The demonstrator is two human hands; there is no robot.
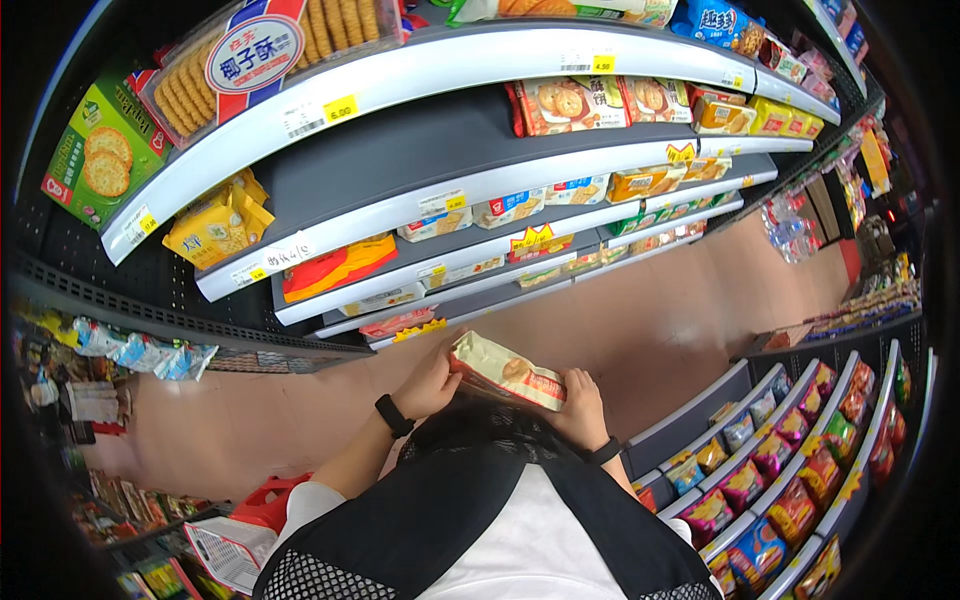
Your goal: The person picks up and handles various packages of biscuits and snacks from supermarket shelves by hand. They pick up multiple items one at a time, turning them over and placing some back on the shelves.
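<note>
Both my hands hold one cream-and-red biscuit packet point(510, 369) in front of my waist, over the aisle floor. My left hand point(431, 384), with a black band at its wrist, grips the packet's left end. Around the right end close the fingers of my right hand point(581, 409), also banded in black at the wrist. A round biscuit is pictured on the packet's upper face. The packet lies tilted, its left end farther from me. Its underside and some of my fingers are hidden.
Ahead stands a shelf unit point(420, 161) with white price rails and biscuit packs, among them a green cracker box point(105, 154) and a yellow packet point(219, 219). Snack bags point(772, 454) fill racks at the right. A red-and-white shopping basket point(232, 551) is at my left.
</note>
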